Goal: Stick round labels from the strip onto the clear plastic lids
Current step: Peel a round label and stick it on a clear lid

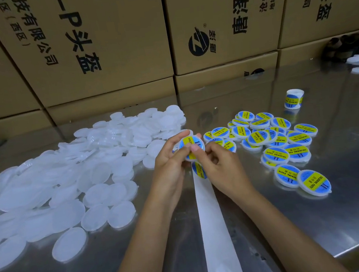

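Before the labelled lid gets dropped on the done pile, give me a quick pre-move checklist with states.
1. Round blue-and-yellow label sits on the clear plastic lid held in both hands: ok.
2. Label pressed flat, no bubbles or lifted edge: cannot tell, thumbs cover part of it.
3. Left hand and right hand both grip the lid: ok.
4. White backing strip carries a next label just below the hands: ok.
5. Pile of labelled lids on the steel table at right, bare table beside it for the drop: ok.
6. Heap of unlabelled clear lids at left for the next pick: ok.
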Demonstrator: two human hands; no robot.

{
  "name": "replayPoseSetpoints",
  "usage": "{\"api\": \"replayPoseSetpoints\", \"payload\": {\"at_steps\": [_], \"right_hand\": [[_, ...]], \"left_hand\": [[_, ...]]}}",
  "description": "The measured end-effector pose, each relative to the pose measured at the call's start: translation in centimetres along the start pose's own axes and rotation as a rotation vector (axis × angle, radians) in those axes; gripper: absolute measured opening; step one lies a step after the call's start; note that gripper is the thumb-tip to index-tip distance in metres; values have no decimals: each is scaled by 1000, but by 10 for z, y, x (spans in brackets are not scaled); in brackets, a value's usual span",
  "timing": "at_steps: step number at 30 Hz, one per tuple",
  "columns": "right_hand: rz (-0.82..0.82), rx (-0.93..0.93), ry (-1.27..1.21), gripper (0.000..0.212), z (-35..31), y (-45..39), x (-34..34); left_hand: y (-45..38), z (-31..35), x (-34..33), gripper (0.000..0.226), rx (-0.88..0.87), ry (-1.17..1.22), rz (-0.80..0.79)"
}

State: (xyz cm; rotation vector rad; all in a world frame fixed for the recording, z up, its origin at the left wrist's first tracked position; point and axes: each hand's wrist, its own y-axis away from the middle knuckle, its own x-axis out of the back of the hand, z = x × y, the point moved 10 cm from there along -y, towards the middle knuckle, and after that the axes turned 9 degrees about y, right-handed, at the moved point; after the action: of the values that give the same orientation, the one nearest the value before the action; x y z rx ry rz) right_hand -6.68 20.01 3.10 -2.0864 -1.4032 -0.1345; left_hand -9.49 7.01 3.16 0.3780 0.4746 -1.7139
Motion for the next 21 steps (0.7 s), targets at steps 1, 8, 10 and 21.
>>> {"api": "replayPoseSetpoints", "payload": {"at_steps": [1, 8, 10, 21], "right_hand": [[-22, 4, 6, 51, -3, 1, -3], [-84, 10, -33, 46, -5, 0, -8], [-75, 15, -25, 44, -4, -1, -6], [5, -11, 49, 41, 10, -6, 9]], "left_hand": [[0, -2, 1, 25, 3, 28, 15], [1, -7, 5, 13, 8, -9, 96], [1, -6, 3, 18, 36, 29, 69], [1, 11, 2, 22, -44, -364, -92]]}}
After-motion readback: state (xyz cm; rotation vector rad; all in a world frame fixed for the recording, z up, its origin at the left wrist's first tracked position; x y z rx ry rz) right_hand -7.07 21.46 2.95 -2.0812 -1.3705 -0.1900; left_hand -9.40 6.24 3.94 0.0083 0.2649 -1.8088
